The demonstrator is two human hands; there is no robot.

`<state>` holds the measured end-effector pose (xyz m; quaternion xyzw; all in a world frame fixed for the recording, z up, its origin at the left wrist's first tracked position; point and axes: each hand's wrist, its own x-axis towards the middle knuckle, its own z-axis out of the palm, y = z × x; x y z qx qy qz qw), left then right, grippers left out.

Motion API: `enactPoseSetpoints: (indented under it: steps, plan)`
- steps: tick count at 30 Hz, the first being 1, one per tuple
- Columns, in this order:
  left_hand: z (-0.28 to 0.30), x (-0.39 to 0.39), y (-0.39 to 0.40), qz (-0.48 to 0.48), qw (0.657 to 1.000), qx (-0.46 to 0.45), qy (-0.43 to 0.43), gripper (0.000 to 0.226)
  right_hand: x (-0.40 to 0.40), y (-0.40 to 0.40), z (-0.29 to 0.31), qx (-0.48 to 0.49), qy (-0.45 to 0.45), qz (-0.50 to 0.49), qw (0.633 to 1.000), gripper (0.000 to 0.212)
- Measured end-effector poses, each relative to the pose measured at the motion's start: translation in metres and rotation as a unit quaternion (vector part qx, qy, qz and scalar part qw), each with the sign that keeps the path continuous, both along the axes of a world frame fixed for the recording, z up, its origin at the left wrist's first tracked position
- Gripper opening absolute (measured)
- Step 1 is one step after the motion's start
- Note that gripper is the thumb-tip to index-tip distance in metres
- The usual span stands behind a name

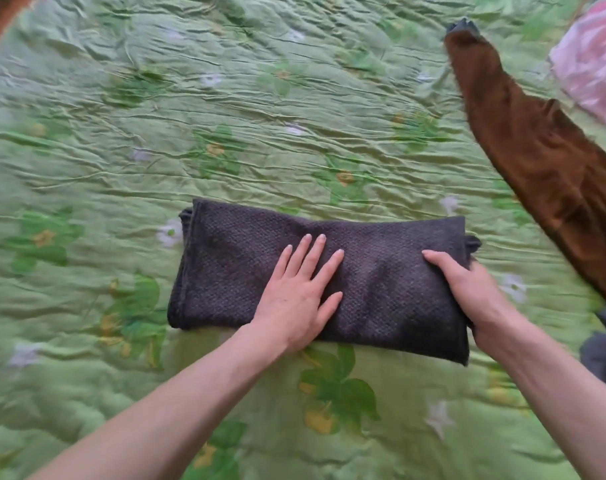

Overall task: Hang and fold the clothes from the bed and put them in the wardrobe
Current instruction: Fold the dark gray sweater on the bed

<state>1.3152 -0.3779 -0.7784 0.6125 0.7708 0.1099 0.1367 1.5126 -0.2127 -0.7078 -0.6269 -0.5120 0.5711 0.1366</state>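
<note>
Two hands work a dark grey knitted garment (315,271), folded into a long band and lying across the near middle of the green flowered bedspread (225,116); the folding step looks well along, and the next move probably calls for bringing the right end over to the left to halve the band. The left hand (299,289) lies flat on the middle with fingers straight and spread, pinning the cloth, while the right hand (467,289) grips the right end, thumb on top and fingers tucked out of sight. A brown garment (536,161) waits far right.
</note>
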Motion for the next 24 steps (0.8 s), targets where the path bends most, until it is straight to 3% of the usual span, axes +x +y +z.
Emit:
enactPoseSetpoints:
  steps: [2,5,8,11,13,14,16,17,20,21,22,24]
  plan:
    - [0.020,0.000,-0.001,0.078,0.977,0.061,-0.191,0.063,-0.014,-0.012,0.018,0.079,-0.063,0.017,0.995,0.064]
    - [0.053,0.005,-0.008,0.196,0.880,0.128,-0.412,0.050,-0.041,-0.037,0.045,0.154,-0.083,0.050,0.983,0.061]
    - [0.078,0.003,-0.013,0.232,0.793,0.129,-0.548,0.066,-0.072,-0.066,0.068,0.131,0.039,0.088,0.987,0.040]
    - [0.108,-0.013,-0.021,0.267,0.737,0.117,-0.610,0.081,-0.103,-0.095,0.080,0.136,0.107,0.175,0.969,0.041]
    - [0.109,-0.034,-0.029,0.282,0.745,0.100,-0.596,0.049,-0.118,-0.110,0.078,0.143,0.134,0.208,0.958,0.040]
    - [0.107,-0.047,-0.037,0.284,0.762,0.100,-0.574,0.047,-0.123,-0.115,0.075,0.139,0.146,0.218,0.955,0.040]
    - [0.099,-0.070,-0.050,0.299,0.790,0.090,-0.527,0.078,-0.134,-0.121,0.068,0.107,0.177,0.244,0.948,0.044]
    - [0.098,-0.079,-0.055,0.307,0.799,0.085,-0.510,0.080,-0.139,-0.122,0.065,0.074,0.200,0.254,0.943,0.047]
    - [0.083,-0.097,-0.069,0.343,0.803,0.113,-0.474,0.042,-0.152,-0.122,0.056,-0.069,0.263,0.231,0.934,0.047]
    - [0.078,-0.102,-0.073,0.355,0.794,0.123,-0.477,0.037,-0.154,-0.122,0.052,-0.066,0.269,0.218,0.936,0.039]
    - [0.074,-0.108,-0.076,0.360,0.787,0.127,-0.485,0.037,-0.155,-0.122,0.047,-0.001,0.254,0.215,0.943,0.030]
    - [0.066,-0.120,-0.082,0.363,0.772,0.126,-0.505,0.037,-0.155,-0.122,0.029,0.233,0.153,0.231,0.932,0.023]
